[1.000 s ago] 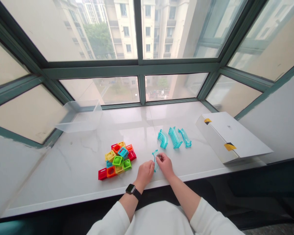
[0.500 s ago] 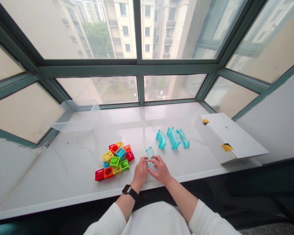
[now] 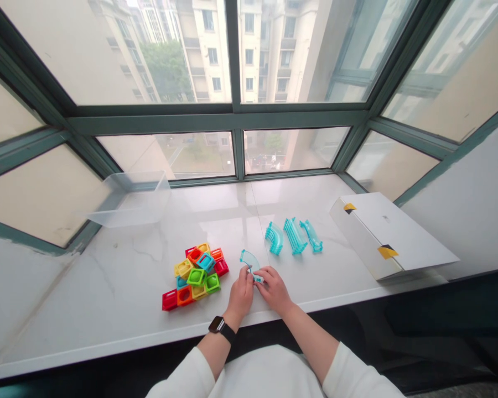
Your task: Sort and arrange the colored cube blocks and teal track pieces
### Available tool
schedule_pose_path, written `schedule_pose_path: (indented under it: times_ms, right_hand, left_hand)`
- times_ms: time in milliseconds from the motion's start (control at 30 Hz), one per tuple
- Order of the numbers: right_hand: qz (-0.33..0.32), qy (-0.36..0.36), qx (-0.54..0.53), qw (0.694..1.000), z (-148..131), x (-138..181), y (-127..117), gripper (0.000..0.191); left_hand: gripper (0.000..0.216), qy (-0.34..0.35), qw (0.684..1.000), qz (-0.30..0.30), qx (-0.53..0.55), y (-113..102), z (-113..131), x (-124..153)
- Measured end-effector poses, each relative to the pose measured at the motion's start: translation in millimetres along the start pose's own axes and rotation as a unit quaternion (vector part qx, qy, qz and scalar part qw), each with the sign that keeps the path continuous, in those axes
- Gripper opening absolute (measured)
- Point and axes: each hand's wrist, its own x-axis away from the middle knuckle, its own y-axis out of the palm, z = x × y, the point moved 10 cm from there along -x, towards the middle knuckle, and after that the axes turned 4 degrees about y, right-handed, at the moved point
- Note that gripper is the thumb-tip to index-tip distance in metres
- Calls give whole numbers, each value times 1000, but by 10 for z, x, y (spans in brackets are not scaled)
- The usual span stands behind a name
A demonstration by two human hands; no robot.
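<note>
Between my two hands is a curved, see-through blue track piece [image 3: 249, 258], its far end pointing away and to the left. My left hand [image 3: 241, 293] pinches its left side, a dark watch on the wrist. With closed fingers my right hand [image 3: 275, 288] grips the near end from the right. Beyond my right hand lie stacked turquoise track pieces: a curved stack [image 3: 274, 239], a straight stack [image 3: 294, 236] and a narrower wavy stack [image 3: 311, 236]. Left of my hands sits a pile of coloured hollow blocks [image 3: 196, 276], red, orange, yellow, green and blue.
A clear plastic bin [image 3: 126, 218] stands at the back left of the white marble-look sill [image 3: 120, 298]. At the right is a white box [image 3: 392, 232] with yellow and black tape tabs. Framed windows close off the back and sides.
The curved track piece has turned in my hands, its far end swinging left and its near end toward my right fingers. The blocks and stacked pieces stay put.
</note>
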Motion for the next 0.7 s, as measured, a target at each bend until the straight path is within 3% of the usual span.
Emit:
schedule_pose_path:
  times_ms: [433,700]
  right_hand:
    - [55,21,6,998,-5,10,-204,18]
    - [107,46,41,992,-209,-441,-941,23]
  left_hand:
    - [42,7,999,-36,-25,37,62,9]
    - [40,11,999,-48,-22,38,119,7]
